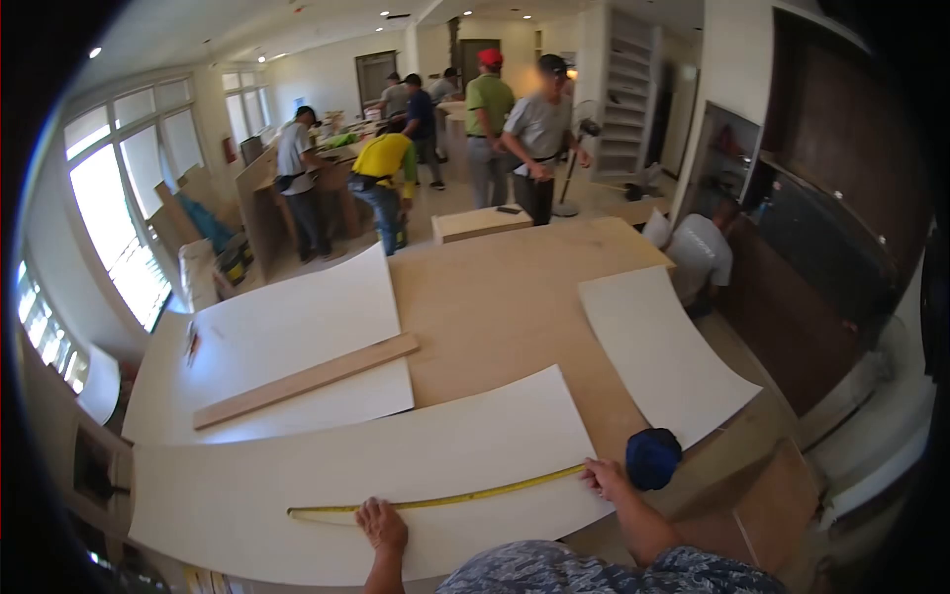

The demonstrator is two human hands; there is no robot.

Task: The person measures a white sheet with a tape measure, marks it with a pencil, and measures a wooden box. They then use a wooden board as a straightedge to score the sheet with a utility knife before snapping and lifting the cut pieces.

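Observation:
A yellow tape measure (485,494) stretches across a white sheet (247,480) at the front of the large table. My left hand (383,527) lies on the sheet with its fingers on the tape, short of the tape's left end. At the sheet's right edge, my right hand (604,478) closes on the other end of the tape; its fingers partly hide that end. Just beyond my right hand sits a dark blue cap (653,458).
A wooden strip (307,381) lies across another white sheet (297,309). A narrower white sheet (663,346) rests on the right of the brown board (485,317). One person (701,259) crouches at the right; several others stand beyond the table.

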